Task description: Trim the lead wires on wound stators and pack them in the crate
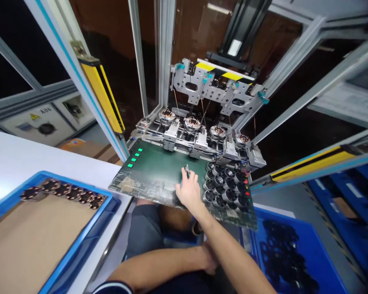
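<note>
Green tabletop (pixel 159 173), right hand (pixel 189 190) inside edge (pixel 159 201), pinching small object (pixel 187 170), left hand (pixel 210 260), hold unclear

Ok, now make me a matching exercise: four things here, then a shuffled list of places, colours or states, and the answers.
1. Right hand
2. Small lit squares
3. Left-side tray
4. Black-and-silver parts

A. Glowing green
B. On the right side of the green board
C. Near the board's middle
D. Blue-rimmed, with a brown sheet inside

Pairs: 1-C, 2-A, 3-D, 4-B
</note>
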A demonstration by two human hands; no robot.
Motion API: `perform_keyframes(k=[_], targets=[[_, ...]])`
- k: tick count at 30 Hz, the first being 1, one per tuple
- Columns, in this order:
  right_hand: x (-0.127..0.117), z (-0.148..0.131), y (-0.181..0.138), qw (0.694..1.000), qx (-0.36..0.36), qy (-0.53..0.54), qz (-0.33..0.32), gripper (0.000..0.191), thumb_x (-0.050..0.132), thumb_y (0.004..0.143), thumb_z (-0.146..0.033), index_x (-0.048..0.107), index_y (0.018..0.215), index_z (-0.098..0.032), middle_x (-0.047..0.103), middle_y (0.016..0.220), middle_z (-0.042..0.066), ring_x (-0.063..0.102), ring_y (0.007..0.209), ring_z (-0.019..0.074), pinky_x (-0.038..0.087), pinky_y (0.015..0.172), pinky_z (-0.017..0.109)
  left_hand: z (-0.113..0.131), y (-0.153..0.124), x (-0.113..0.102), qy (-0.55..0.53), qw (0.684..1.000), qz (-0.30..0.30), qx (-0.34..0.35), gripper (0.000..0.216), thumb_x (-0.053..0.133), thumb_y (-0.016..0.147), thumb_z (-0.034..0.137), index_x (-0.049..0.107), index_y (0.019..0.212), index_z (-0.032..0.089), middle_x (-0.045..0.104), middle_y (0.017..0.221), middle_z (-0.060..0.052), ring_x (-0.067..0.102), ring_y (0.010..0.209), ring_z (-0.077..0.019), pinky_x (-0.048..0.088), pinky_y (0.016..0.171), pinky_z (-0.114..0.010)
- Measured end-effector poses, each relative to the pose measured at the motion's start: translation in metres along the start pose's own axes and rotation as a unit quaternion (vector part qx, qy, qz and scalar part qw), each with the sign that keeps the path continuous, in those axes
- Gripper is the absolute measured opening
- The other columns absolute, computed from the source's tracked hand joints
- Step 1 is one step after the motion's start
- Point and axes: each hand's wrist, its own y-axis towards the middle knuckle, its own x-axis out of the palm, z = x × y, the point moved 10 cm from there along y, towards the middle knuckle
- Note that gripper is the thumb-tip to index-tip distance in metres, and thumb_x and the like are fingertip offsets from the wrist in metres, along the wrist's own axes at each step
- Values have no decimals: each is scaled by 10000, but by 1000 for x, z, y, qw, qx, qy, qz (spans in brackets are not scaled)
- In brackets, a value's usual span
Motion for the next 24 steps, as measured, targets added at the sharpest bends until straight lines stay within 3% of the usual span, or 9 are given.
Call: perform_keyframes(k=[3,5,8,10,12,14,17,20,24], targets=[[0,2,-4,999,25,-31,31,549,745,1101,-377,635,1622,-243,556,1726,200,615,1501,393,574,1217,661,52,-25,8,24,996,-27,79,105,832,1029,304,865,1093,380,871,1267,-32,798,1270,-283,732,939,-459],[-6,0,-9,998,20,-37,41,490,772,1103,-457,687,1545,-264,613,1675,147,659,1447,345,597,1202,614,75,-57,-6,37,993,-28,109,204,719,1093,290,869,1124,425,884,1250,15,805,1270,-236,738,911,-410],[-25,-3,-12,999,-1,-34,40,468,775,1103,-458,704,1514,-246,646,1631,146,683,1412,332,607,1185,594,85,-120,-72,23,990,-8,142,285,630,1169,407,762,1420,379,871,1214,4,807,1101,-188,683,906,-392],[-47,-4,-6,999,-19,-28,30,462,772,1104,-467,707,1508,-252,663,1606,143,692,1394,323,616,1173,580,63,-154,-144,25,992,25,122,297,683,1129,513,772,1317,301,834,1027,-19,758,888,-201,598,792,-418],[-75,-5,10,999,-36,-27,19,454,755,1114,-483,710,1501,-252,697,1548,140,716,1341,308,633,1141,556,15,-177,-233,90,989,109,47,203,651,1134,404,791,1219,284,795,957,-27,725,874,-210,525,791,-414],[-108,-9,36,998,-45,-33,15,477,738,1122,-494,697,1515,-228,728,1480,144,741,1286,304,638,1124,562,-51,-193,-319,144,971,182,-63,211,609,1160,351,809,1156,283,771,933,-24,713,888,-195,495,810,-378],[-158,-19,90,997,-52,-48,22,514,743,1117,-492,672,1550,-222,726,1481,141,736,1309,318,623,1146,589,-161,-199,-415,191,934,218,-210,277,604,1149,433,819,1190,263,783,1069,-54,733,996,-225,537,952,-385],[-193,-28,150,997,-34,-66,23,530,776,1099,-484,672,1545,-217,690,1547,143,717,1346,327,632,1136,587,-262,-185,-472,294,877,180,-336,347,646,1095,440,803,1327,235,730,1340,-142,674,1308,-348,496,1173,-510],[-194,-30,216,995,13,-87,-51,495,790,1094,-463,695,1504,-202,700,1523,144,735,1302,312,659,1090,551,-364,-156,-490,277,848,123,-435,677,695,1061,601,649,1622,226,607,1598,-220,538,1508,-447,468,1242,-570]])
